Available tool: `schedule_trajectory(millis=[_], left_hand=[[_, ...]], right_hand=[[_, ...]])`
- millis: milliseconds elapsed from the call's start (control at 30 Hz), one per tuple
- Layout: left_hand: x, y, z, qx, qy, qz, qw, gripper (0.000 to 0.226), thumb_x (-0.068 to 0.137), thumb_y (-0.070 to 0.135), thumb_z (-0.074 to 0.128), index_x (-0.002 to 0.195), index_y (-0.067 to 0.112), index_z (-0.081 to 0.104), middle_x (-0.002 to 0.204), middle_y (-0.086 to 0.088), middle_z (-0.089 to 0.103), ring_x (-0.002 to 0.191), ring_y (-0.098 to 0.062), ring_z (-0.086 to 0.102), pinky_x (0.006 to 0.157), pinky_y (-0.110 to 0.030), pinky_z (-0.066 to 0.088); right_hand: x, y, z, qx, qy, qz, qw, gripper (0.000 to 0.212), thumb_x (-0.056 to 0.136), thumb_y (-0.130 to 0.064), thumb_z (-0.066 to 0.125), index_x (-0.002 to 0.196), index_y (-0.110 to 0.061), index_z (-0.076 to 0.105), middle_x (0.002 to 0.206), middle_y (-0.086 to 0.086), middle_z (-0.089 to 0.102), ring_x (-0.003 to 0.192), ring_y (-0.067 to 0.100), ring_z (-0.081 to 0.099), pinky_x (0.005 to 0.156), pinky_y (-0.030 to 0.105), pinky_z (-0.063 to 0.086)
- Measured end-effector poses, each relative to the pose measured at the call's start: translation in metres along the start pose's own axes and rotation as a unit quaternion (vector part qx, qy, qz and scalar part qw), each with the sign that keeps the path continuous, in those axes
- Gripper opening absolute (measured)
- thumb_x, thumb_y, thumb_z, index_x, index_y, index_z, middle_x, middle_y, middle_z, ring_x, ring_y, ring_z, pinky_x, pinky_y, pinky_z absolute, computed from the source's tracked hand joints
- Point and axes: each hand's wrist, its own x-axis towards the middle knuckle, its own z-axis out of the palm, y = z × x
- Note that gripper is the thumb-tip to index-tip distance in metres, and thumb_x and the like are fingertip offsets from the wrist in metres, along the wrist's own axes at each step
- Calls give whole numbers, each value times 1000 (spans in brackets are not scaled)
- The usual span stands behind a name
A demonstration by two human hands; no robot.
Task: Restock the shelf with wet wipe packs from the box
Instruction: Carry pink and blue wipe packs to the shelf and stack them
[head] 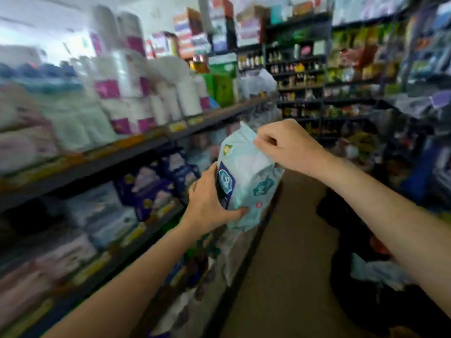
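Hands carrying one wet wipe pack toward the shelf: left hand gripping its base, right hand pinching its top; insertion likely following.

Left of our left hand the shelf is packed with purple packs, leaving no clear gap there. Right of our right hand the aisle floor lies open; dark clutter blocks farther right.

Bright upper left, heavy motion blur throughout.
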Motion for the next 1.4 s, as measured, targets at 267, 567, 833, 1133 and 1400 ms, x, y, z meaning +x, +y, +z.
schedule_trajectory(millis=[267, 567, 833, 1133, 1400], left_hand=[[-20, -30, -195, 282, 218, 56, 933, 101, 53, 62, 60, 135, 10, 34, 124, -10, 48, 111, -21, 33, 96, -44, 35], [-42, -41, -336, 490, 310, 102, 808, 92, 60, 63, 53, 133, 10, 33, 127, -10, 46, 113, -25, 35, 97, -41, 30], [-5, -13, -398, 192, 503, -52, 841, 93, 52, 48, 74, 130, 11, 40, 122, -4, 45, 111, -17, 41, 90, -25, 37], [-10, -51, -434, -118, 495, -157, 847, 77, 51, 47, 81, 108, 4, 52, 105, -13, 67, 93, -24, 68, 83, -42, 57], [-83, -77, -474, 33, 358, -191, 914, 56, 84, 62, 42, 121, 22, 53, 117, 8, 60, 111, -5, 53, 92, -29, 40]], right_hand=[[104, -101, 27, 64, 58, -95, 992, 44, 93, -23, 52, 53, -14, 36, 52, 0, 35, 50, 14, 39, 53, 30, 23], [164, -205, 72, 521, 43, 28, 852, 24, 89, -36, 57, 97, -13, 59, 90, 6, 63, 73, 18, 64, 63, 33, 56], [197, -319, 101, 563, -77, -162, 807, 68, 79, -31, 69, 132, -24, 28, 127, -10, 49, 108, 4, 54, 91, 22, 48], [250, -377, 118, 380, 64, -237, 892, 107, 62, -41, 80, 141, -15, 13, 121, 6, 38, 104, 15, 44, 79, 23, 48], [306, -368, 130, 622, -162, -169, 747, 24, 80, -25, 67, 103, -19, 64, 105, 8, 64, 97, 27, 62, 67, 31, 57]])
